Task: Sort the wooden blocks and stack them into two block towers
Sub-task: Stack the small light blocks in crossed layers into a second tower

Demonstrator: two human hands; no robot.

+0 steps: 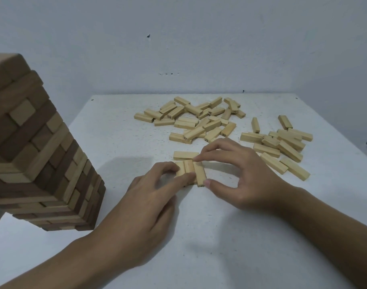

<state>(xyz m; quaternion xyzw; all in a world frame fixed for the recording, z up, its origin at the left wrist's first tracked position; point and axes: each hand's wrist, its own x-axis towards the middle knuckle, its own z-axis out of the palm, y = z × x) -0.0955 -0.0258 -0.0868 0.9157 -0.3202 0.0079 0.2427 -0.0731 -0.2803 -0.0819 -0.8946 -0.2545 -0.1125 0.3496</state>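
Small black numbers are printed on the end faces of pale wooden blocks [191, 119] lying in a loose heap on the tabletop [116, 142]. "23" is read on the near block [212, 134]. "46" is made out on a farther block [217, 111], and "18" on a left block [176, 112] (both less sharp). Other digits are turned or blurred beyond reading.

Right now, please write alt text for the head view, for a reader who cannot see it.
The left hand and right hand pinch a row of three pale blocks lying side by side on a white table. A tall tower of light and dark blocks stands at the left; loose pale blocks lie scattered behind.
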